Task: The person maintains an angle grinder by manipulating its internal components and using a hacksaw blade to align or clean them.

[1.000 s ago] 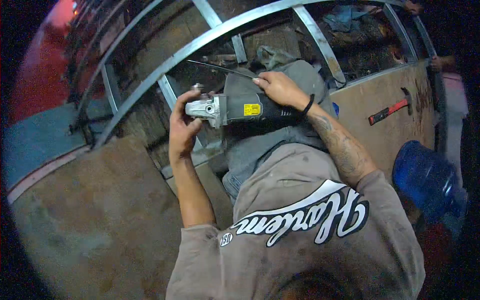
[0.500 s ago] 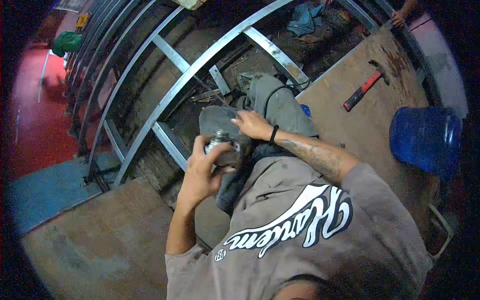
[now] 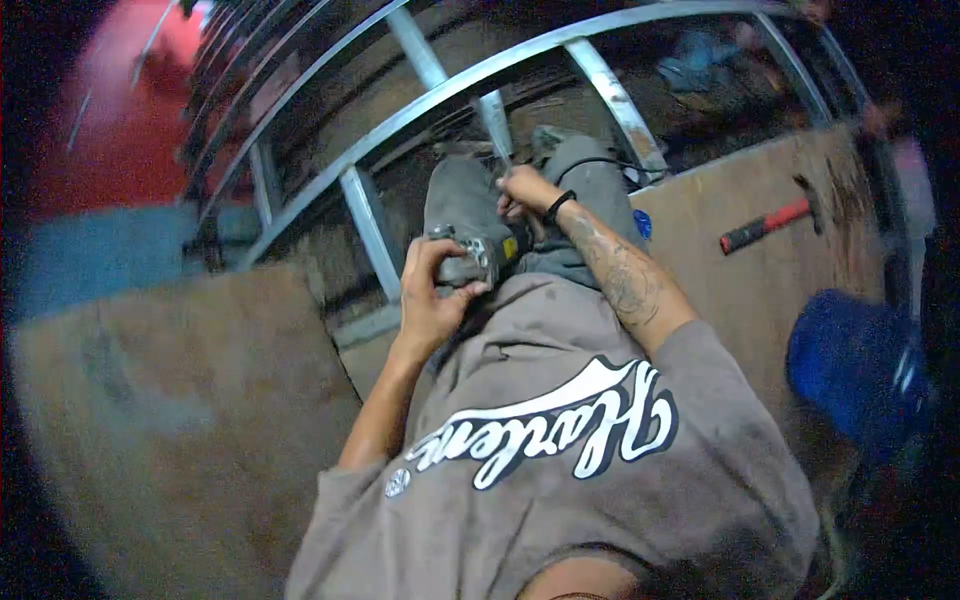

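In the head view, my left hand (image 3: 437,283) is closed around the metal head of an angle grinder (image 3: 480,262). The grinder lies across my lap, and a yellow label shows on its dark body. No disc is visible on it. My right hand (image 3: 528,195) is above the far end of the grinder, between my knees, with its fingers curled. What those fingers hold, if anything, cannot be made out. A black cord (image 3: 603,163) runs over my right knee.
A curved metal frame (image 3: 460,78) with crosspieces arches ahead of my knees. On the wooden board (image 3: 700,215) at right lies a hammer (image 3: 768,225) with a red and black handle. A blue plastic container (image 3: 850,365) stands at right. Another board (image 3: 180,400) spans the left.
My left hand has turned the grinder, so its threaded spindle no longer faces up and the yellow label shows. My right hand has curled its fingers. The whole view has shifted and blurred.
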